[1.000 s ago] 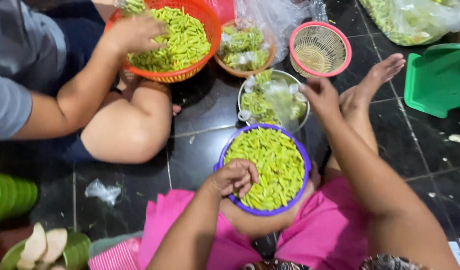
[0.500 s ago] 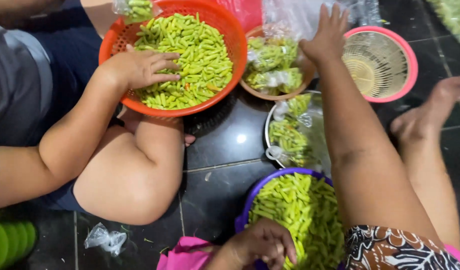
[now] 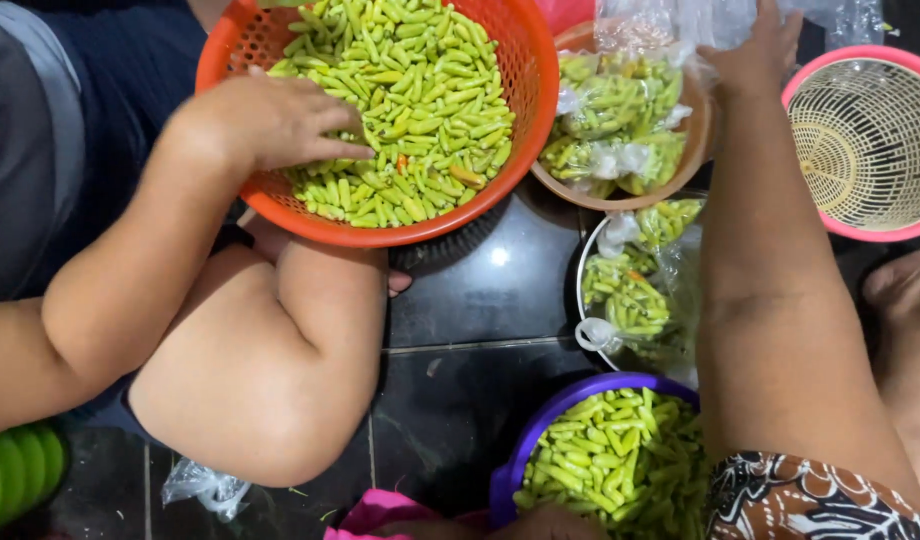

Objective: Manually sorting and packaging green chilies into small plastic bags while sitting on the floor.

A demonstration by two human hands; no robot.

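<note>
Clear plastic bags (image 3: 680,25) at the top are under the person's right hand (image 3: 765,45), which lies on them with the fingers spread; whether it grips them I cannot tell. The bags sit above a brown bowl (image 3: 692,150) holding bagged green chilies. Of the left hand (image 3: 545,522) only a small part shows at the bottom edge, beside the purple basket (image 3: 540,430) of chilies; its state is hidden. Another person's hand (image 3: 270,120) rests flat in the orange basket (image 3: 520,60) on the dark tiled floor (image 3: 480,290).
</note>
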